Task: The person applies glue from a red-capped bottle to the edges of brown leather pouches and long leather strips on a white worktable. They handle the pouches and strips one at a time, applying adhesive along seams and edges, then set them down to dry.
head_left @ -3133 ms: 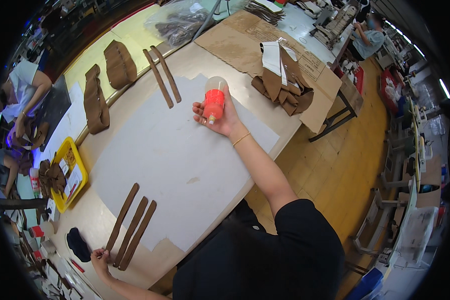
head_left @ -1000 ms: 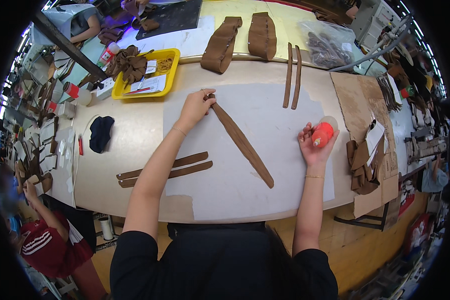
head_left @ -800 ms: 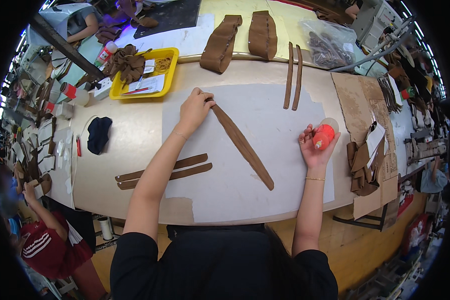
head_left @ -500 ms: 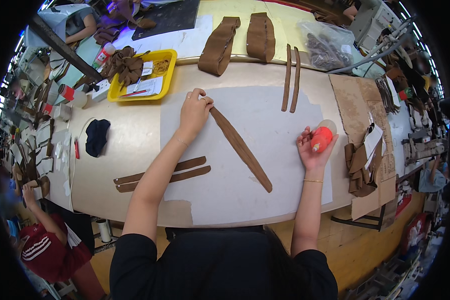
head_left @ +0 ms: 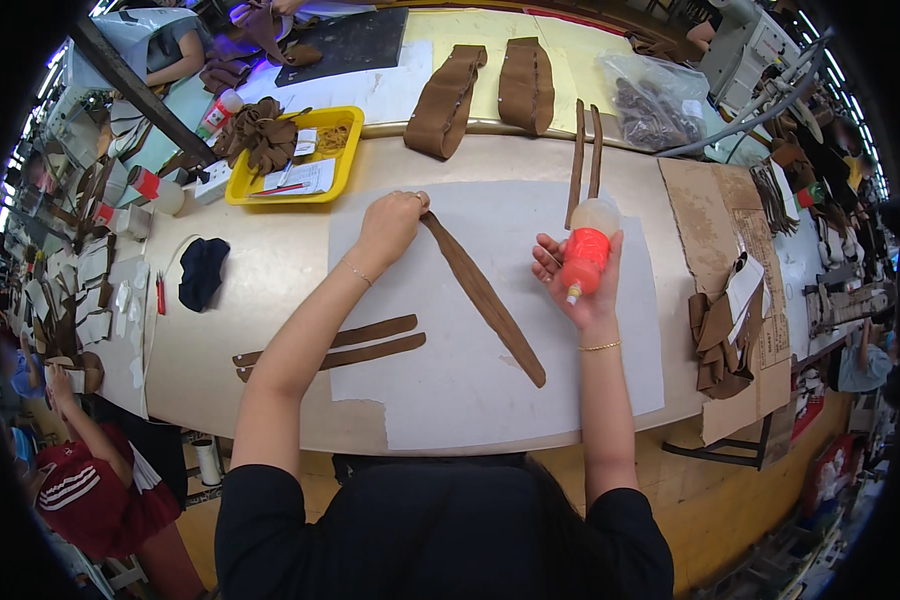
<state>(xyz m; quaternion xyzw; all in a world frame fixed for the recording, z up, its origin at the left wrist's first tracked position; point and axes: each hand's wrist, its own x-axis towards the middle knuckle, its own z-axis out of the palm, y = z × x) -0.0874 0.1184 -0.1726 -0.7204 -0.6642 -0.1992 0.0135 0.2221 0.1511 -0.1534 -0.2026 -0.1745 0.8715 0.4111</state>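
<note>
A long brown strip (head_left: 485, 298), tapered at its ends, slants across the pale grey sheet (head_left: 450, 410). Its far end is pinched by my left hand (head_left: 392, 226), and the near end rests on the sheet. In my right hand (head_left: 592, 302) lies a squeeze bottle (head_left: 587, 250) with a red band and a clear base, its nozzle tipped down toward me. The fingers curl loosely about it, above the sheet. Two narrow brown strips (head_left: 375, 351) lie partly behind my left forearm. Another narrow pair (head_left: 577, 165) lies beyond the bottle, partly hidden by it.
Two wide folded brown bands (head_left: 526, 88) lie at the far edge, beside a clear plastic bag (head_left: 655, 105). A yellow tray (head_left: 348, 165) holds brown pieces and papers. A dark blue cloth (head_left: 204, 273) and red snips (head_left: 160, 293) are at left, cardboard (head_left: 705, 215) with brown scraps at right.
My right hand has brought the bottle leftward over the sheet, and its nozzle now points more toward me. My left hand still pinches the strip's far end.
</note>
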